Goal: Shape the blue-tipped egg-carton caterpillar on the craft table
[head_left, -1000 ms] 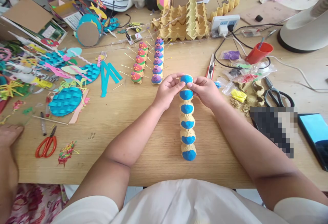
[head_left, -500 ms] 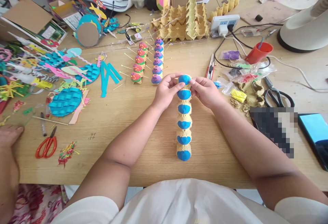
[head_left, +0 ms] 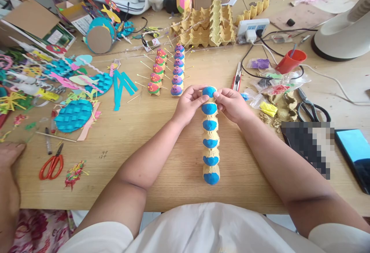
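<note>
Pinching carton strip (head_left: 210, 143) by far end in left hand (head_left: 186, 105) and right hand (head_left: 233, 105), both barely open, pointing toward front edge of table (head_left: 173, 168).

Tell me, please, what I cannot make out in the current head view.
Head view, carton strip: its underside, hidden by the strip itself.
Head view, left hand and right hand: some fingertips, hidden behind the strip's far end.
Head view, co-worker's hand: cut off by the left edge.
Head view, dark object: details, blurred by pixelation.
</note>
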`<state>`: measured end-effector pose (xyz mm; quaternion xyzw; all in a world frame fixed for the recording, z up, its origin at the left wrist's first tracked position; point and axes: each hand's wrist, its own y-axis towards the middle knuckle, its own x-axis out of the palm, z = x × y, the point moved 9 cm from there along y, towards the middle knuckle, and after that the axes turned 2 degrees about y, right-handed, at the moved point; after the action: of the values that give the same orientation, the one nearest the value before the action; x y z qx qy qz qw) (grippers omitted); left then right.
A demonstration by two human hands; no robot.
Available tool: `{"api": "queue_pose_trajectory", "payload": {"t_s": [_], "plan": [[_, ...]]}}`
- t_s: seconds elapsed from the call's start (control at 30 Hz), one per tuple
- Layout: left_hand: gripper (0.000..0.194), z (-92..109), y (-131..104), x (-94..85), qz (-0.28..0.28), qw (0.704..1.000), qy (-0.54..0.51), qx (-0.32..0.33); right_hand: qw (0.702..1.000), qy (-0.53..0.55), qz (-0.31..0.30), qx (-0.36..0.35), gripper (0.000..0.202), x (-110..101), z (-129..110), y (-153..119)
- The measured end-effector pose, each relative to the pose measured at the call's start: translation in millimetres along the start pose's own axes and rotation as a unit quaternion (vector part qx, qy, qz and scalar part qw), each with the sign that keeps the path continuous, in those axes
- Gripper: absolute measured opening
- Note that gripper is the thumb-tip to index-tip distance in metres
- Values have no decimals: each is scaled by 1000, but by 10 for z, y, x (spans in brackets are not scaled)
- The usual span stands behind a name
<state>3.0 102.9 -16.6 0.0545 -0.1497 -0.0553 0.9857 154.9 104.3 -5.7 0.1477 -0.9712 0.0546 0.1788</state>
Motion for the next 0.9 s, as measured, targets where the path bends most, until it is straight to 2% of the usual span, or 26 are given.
{"api": "queue_pose_trajectory", "payload": {"t_s": [0.2, 0.43, 0.9], "plan": [[66, 4, -15, -24, 5, 1000, 3, -17, 1000, -3, -21, 12, 71, 37, -7, -10], [59, -81, -30, -111, 26, 999, 25, -25, 999, -40, -4, 13, 72, 5, 29, 10], [68, -59, -31, -44, 4, 1000, 18, -18, 996, -83, 8, 33, 61, -50, 50, 11]]}}
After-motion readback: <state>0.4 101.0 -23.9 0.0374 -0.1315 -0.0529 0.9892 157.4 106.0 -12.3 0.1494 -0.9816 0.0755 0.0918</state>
